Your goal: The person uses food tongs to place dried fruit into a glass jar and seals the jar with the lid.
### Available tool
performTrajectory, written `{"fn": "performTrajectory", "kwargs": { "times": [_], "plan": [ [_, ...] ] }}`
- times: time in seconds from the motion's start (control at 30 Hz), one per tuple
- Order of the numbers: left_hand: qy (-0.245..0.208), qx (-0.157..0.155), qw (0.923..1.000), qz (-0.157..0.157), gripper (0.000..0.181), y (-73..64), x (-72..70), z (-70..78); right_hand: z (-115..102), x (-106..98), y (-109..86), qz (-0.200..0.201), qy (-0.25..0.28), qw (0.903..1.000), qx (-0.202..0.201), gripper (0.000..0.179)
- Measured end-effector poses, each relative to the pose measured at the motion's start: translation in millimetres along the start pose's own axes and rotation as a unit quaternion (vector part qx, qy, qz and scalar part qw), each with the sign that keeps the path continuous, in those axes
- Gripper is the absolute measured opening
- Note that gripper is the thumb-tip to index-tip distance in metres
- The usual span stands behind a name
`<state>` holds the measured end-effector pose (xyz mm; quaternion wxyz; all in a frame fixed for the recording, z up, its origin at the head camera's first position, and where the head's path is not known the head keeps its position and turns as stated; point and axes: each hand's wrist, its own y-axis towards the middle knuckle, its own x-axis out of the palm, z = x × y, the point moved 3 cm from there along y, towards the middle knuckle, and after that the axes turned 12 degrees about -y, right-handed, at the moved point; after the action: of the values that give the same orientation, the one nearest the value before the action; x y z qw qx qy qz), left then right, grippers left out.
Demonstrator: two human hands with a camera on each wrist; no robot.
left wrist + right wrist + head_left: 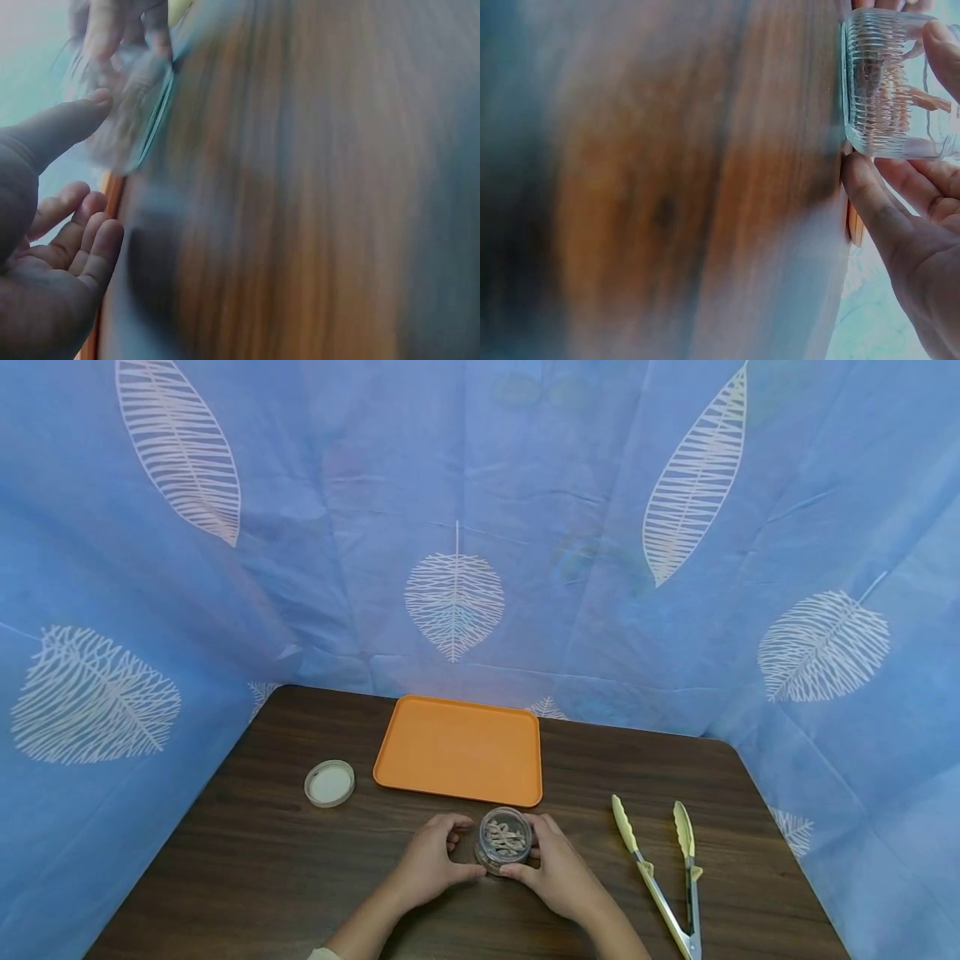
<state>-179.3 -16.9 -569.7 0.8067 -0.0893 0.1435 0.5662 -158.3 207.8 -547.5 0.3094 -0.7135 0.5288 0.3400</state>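
Note:
A clear glass jar [504,838] stands upright and uncapped on the table, with pale tan strips [504,837] inside; their kind is unclear. Ribbing shows on the jar wall [877,82] in the right wrist view. My right hand [558,870] holds the jar from its right side, thumb at the near side and fingers further round. On the other side, my left hand [431,864] has its thumb at the jar's near left edge. Its other fingers [101,244] are loosely bent and apart from the glass. A round lid [330,783] lies to the left.
An orange tray [457,752] lies beyond the jar at the table's back. Tongs [667,877] with pale yellow tips lie spread on the right. The dark wooden table [247,877] meets blue leaf-patterned cloth [337,568] behind and at the sides.

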Motion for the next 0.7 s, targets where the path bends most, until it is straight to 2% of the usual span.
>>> {"fn": "performTrajectory", "kwargs": {
  "times": [0.13,0.4,0.57,0.7],
  "plan": [
    [0.02,-0.02,0.9989,0.037,0.061,-8.9,-21.4,-1.9,0.4,-0.1,-0.6,-0.003,0.0,1.0,0.003,0.081],
    [0.019,-0.07,0.991,0.112,0.067,-24.0,-68.8,-3.8,3.8,-0.2,-1.5,-0.007,-0.004,0.9999,0.008,0.083],
    [0.024,-0.086,0.9833,0.158,0.073,-27.9,-105.2,-2.9,3.2,0.1,-0.3,-0.003,-0.005,0.9999,0.009,0.084],
    [0.039,-0.095,0.9784,0.179,0.08,-30.2,-136.2,-3.1,2.8,1.9,1.4,-0.003,-0.004,1.0,0.007,0.084]
  ]
}}
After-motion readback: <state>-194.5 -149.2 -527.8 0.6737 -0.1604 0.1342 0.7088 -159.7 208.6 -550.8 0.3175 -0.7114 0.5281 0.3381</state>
